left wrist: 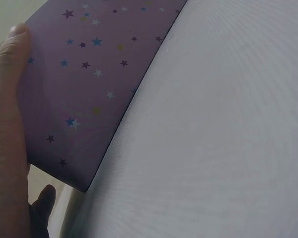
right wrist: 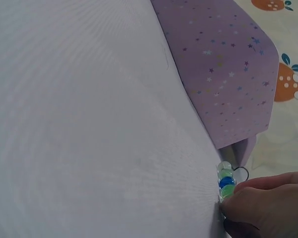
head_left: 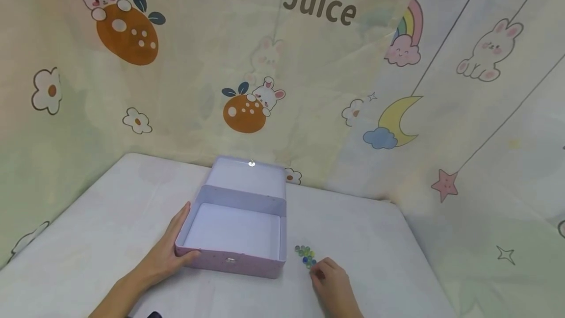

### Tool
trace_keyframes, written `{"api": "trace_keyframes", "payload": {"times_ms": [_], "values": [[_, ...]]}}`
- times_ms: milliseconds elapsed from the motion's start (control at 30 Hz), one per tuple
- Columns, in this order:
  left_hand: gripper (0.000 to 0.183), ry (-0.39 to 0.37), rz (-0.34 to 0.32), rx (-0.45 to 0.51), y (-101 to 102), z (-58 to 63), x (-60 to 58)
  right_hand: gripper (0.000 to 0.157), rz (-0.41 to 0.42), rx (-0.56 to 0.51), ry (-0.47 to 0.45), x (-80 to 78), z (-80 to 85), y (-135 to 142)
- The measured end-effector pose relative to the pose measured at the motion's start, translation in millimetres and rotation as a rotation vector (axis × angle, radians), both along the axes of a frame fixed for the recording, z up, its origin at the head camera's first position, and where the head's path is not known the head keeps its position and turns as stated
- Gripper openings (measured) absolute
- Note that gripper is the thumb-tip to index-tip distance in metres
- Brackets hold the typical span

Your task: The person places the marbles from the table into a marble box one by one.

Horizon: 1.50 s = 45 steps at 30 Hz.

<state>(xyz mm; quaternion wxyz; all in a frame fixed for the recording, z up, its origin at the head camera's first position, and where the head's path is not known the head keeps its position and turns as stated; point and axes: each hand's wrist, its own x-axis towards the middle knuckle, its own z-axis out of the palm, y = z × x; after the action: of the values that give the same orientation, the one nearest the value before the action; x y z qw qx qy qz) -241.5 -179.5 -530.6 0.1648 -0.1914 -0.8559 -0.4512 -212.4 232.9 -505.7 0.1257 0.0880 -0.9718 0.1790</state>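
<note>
A lilac tin box (head_left: 229,263) with a star pattern stands with its hinged lid (head_left: 247,179) thrown back, and its white inside shows. My left hand (head_left: 169,247) grips the box's near left corner, thumb over the front and fingers along the left side. In the left wrist view the starry wall (left wrist: 89,89) lies against that hand. To the right of the box is a small cluster of glass marbles (head_left: 304,252), green, clear and blue. My right hand (head_left: 332,281) has its curled fingertips at the cluster's near end, pinching a green marble (right wrist: 228,190), partly hidden.
The white-covered table (head_left: 375,244) runs back to a printed cloth (head_left: 309,87) hung behind and at both sides. The raised lid stands close to the back cloth. A small dark object (head_left: 154,315) shows at the bottom edge.
</note>
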Motion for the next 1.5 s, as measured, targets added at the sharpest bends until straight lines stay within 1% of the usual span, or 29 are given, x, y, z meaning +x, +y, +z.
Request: {"api": "trace_keyframes", "payload": {"times_ms": [133,300,533,667,767,900,967,1067,1167,1300,1400,1500], "values": [[0.112,-0.01,0.008,-0.005,0.9,0.4,-1.3,0.019,0.011,-0.011,-0.003,0.2,0.3,-0.4],[0.112,-0.05,0.01,0.007,2.0,1.7,-1.1,0.019,0.018,-0.017,0.004,0.4,1.4,-1.2],[0.112,-0.049,0.002,0.024,1.3,2.3,0.6,0.015,0.016,-0.032,-0.061,-0.5,4.7,-2.9],[0.112,-0.053,-0.002,0.026,0.9,1.5,1.0,0.013,0.016,-0.063,-0.117,0.2,11.0,-3.7],[0.112,-0.051,-0.005,0.026,0.6,0.9,0.7,0.013,0.049,-0.074,-0.109,-1.1,17.8,-3.8],[0.113,-0.053,-0.006,0.026,0.4,1.5,-0.1,0.016,0.145,-0.099,-0.034,-7.3,29.2,-3.8],[0.113,-0.052,-0.003,0.025,0.4,1.6,-0.8,0.015,0.189,-0.11,-0.012,-11.6,35.9,-4.6],[0.113,-0.054,-0.004,0.022,2.8,1.1,-2.9,0.014,0.24,-0.134,-0.018,-17.4,49.6,-5.7],[0.112,-0.062,-0.009,0.026,4.2,-0.4,-4.4,0.012,0.294,-0.123,-0.028,-24.6,65.6,-9.6],[0.112,-0.061,-0.012,0.034,0.8,-0.8,-3.7,0.01,0.367,-0.05,-0.036,-37.7,86.7,-20.8],[0.112,-0.047,-0.012,0.033,-2.3,0.2,-2.8,0.009,0.411,0.019,-0.058,-48.1,101.4,-31.8],[0.111,-0.037,-0.016,0.038,-2.5,0.2,-2.4,0.008,0.468,0.076,-0.08,-58.6,112.7,-41.2]]}}
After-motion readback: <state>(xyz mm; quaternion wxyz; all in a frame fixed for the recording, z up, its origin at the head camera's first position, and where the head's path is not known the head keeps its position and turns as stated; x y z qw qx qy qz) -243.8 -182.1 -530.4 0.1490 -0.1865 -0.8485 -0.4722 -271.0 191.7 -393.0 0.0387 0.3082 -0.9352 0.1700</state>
